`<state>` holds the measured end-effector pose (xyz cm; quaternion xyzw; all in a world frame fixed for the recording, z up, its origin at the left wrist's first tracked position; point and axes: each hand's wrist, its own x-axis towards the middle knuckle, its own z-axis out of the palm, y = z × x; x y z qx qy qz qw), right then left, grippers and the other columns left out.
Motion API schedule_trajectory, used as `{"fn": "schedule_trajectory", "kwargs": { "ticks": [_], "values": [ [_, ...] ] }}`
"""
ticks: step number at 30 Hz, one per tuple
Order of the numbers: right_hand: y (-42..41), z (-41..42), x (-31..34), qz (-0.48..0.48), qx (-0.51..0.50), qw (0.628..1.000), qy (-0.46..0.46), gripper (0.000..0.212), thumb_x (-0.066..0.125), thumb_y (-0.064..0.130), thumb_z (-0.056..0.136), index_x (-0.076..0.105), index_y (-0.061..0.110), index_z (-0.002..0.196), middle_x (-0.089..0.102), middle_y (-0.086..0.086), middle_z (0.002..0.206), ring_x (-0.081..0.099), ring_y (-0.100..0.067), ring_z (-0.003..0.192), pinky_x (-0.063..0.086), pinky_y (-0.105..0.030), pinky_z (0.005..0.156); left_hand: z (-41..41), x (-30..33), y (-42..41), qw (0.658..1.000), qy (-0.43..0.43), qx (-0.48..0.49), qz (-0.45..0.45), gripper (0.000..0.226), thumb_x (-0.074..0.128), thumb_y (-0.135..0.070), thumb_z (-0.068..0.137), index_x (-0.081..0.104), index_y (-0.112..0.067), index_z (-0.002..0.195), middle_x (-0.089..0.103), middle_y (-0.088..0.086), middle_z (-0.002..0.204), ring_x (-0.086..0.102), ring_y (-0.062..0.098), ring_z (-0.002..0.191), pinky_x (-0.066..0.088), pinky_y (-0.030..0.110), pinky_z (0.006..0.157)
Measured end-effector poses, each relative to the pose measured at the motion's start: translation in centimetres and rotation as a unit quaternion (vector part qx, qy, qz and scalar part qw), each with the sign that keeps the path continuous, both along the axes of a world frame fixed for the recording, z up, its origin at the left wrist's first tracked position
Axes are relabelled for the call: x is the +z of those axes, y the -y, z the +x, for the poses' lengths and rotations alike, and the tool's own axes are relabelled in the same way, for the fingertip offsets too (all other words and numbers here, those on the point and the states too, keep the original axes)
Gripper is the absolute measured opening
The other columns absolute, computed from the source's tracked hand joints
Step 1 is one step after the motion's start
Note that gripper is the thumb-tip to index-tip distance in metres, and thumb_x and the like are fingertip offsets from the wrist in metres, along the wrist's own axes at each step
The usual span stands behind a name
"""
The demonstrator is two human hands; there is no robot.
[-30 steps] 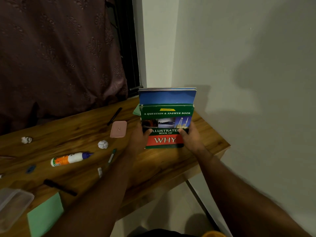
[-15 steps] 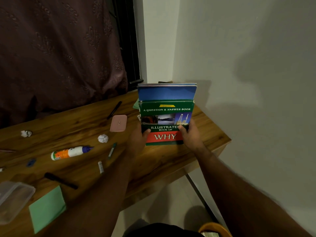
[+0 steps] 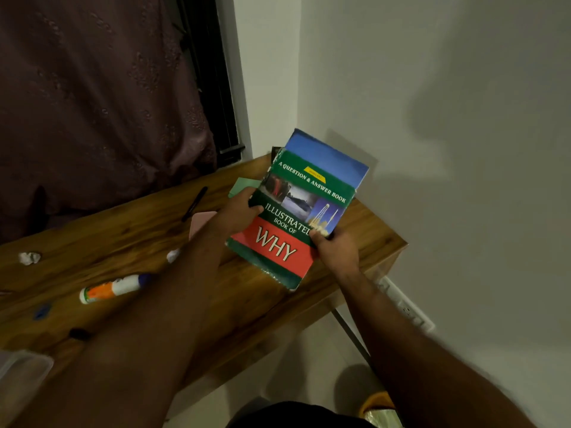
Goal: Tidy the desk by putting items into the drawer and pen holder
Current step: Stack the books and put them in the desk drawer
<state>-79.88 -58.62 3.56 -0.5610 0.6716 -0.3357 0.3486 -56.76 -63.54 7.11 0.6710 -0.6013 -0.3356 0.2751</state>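
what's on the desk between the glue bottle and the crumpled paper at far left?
Head view: only bare wood between the glue bottle and the crumpled paper.

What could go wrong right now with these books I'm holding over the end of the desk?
The green book and the blue book behind it are tilted and pinched only at their side edges by the left hand and right hand; the blue one could slip out. They hang near the desk corner, so a drop might reach the floor. The left forearm passes close above the glue bottle and could knock it.
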Motion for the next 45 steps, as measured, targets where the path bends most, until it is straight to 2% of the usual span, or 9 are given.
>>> {"fn": "schedule_trajectory", "kwargs": {
  "ticks": [5, 9, 11, 18, 24, 31, 35, 39, 45],
  "values": [
    [-2.4, -0.6, -2.6, 0.138, -0.036, 0.987, 0.078, 0.036, 0.068, 0.038, 0.087, 0.067, 0.002, 0.089, 0.074, -0.015, 0.078, 0.071, -0.034, 0.072, 0.058, -0.047, 0.074, -1.1, -1.2, 0.8, 0.985, 0.137, -0.089, 0.060, 0.045, 0.062, -0.019, 0.090, 0.050, -0.016, 0.133, 0.058, 0.012, 0.129, 0.056, 0.031, 0.115, 0.045, 0.041, 0.096],
    [-3.7, -0.7, -3.4, 0.210, -0.047, 0.963, 0.163, 0.028, 0.065, 0.032, 0.091, 0.064, 0.004, 0.087, 0.070, -0.009, 0.061, 0.065, -0.022, 0.046, 0.050, -0.026, 0.043, -1.9, -3.3, 0.7, 0.982, 0.113, -0.119, 0.096, 0.031, 0.058, -0.014, 0.093, 0.056, -0.003, 0.123, 0.061, 0.020, 0.121, 0.061, 0.032, 0.106, 0.049, 0.038, 0.090],
    [-4.1, -0.5, -3.6, 0.239, -0.050, 0.953, 0.179, 0.031, 0.063, 0.033, 0.093, 0.064, 0.003, 0.086, 0.066, -0.008, 0.055, 0.061, -0.020, 0.041, 0.044, -0.021, 0.040, -1.9, -4.0, 0.8, 0.982, 0.091, -0.106, 0.129, 0.030, 0.056, -0.015, 0.095, 0.056, -0.001, 0.121, 0.063, 0.021, 0.114, 0.064, 0.032, 0.099, 0.053, 0.043, 0.089],
    [-5.3, 1.8, -4.5, 0.289, -0.094, 0.940, 0.152, 0.031, 0.062, 0.036, 0.092, 0.059, 0.006, 0.087, 0.069, -0.010, 0.061, 0.065, -0.020, 0.047, 0.050, -0.025, 0.046, -1.0, -5.7, 1.4, 0.977, 0.087, -0.139, 0.140, 0.030, 0.059, -0.012, 0.093, 0.058, -0.004, 0.121, 0.064, 0.017, 0.112, 0.064, 0.029, 0.098, 0.054, 0.044, 0.088],
    [-6.2, 3.1, -4.5, 0.328, -0.109, 0.927, 0.147, 0.035, 0.060, 0.035, 0.093, 0.056, 0.004, 0.109, 0.073, -0.016, 0.080, 0.070, -0.025, 0.058, 0.051, -0.028, 0.048, -1.1, -6.9, 1.4, 0.967, 0.096, -0.183, 0.151, 0.026, 0.057, -0.013, 0.094, 0.058, -0.009, 0.120, 0.062, 0.010, 0.104, 0.058, 0.015, 0.079, 0.045, 0.025, 0.061],
    [-5.7, 4.3, -3.7, 0.344, -0.128, 0.917, 0.154, 0.039, 0.062, 0.034, 0.093, 0.053, 0.003, 0.116, 0.071, -0.019, 0.092, 0.068, -0.027, 0.063, 0.057, -0.035, 0.057, -0.7, -7.5, 2.0, 0.969, 0.136, -0.167, 0.120, 0.028, 0.062, -0.013, 0.091, 0.060, -0.006, 0.118, 0.063, 0.016, 0.114, 0.062, 0.028, 0.097, 0.051, 0.035, 0.079],
    [-5.3, 5.4, -3.6, 0.329, -0.148, 0.918, 0.165, 0.035, 0.066, 0.031, 0.091, 0.051, 0.005, 0.110, 0.069, -0.014, 0.081, 0.067, -0.024, 0.054, 0.058, -0.035, 0.053, -0.3, -7.6, 2.1, 0.971, 0.180, -0.137, 0.077, 0.031, 0.064, -0.016, 0.090, 0.062, -0.004, 0.119, 0.063, 0.017, 0.117, 0.060, 0.031, 0.106, 0.051, 0.040, 0.091],
    [-5.3, 6.0, -4.0, 0.316, -0.174, 0.917, 0.168, 0.028, 0.069, 0.030, 0.089, 0.047, 0.012, 0.086, 0.066, -0.011, 0.076, 0.067, -0.023, 0.048, 0.055, -0.032, 0.045, 0.0, -7.8, 1.6, 0.973, 0.183, -0.118, 0.079, 0.030, 0.064, -0.017, 0.090, 0.062, -0.006, 0.118, 0.065, 0.015, 0.113, 0.063, 0.030, 0.100, 0.054, 0.041, 0.084],
    [-6.2, 6.1, -4.4, 0.301, -0.181, 0.923, 0.154, 0.025, 0.069, 0.027, 0.089, 0.050, 0.011, 0.088, 0.068, -0.010, 0.075, 0.068, -0.020, 0.049, 0.054, -0.029, 0.043, -0.5, -8.0, 0.7, 0.977, 0.186, -0.083, 0.064, 0.030, 0.063, -0.018, 0.091, 0.061, -0.007, 0.118, 0.063, 0.016, 0.112, 0.063, 0.030, 0.099, 0.056, 0.041, 0.082]
  ]
}}
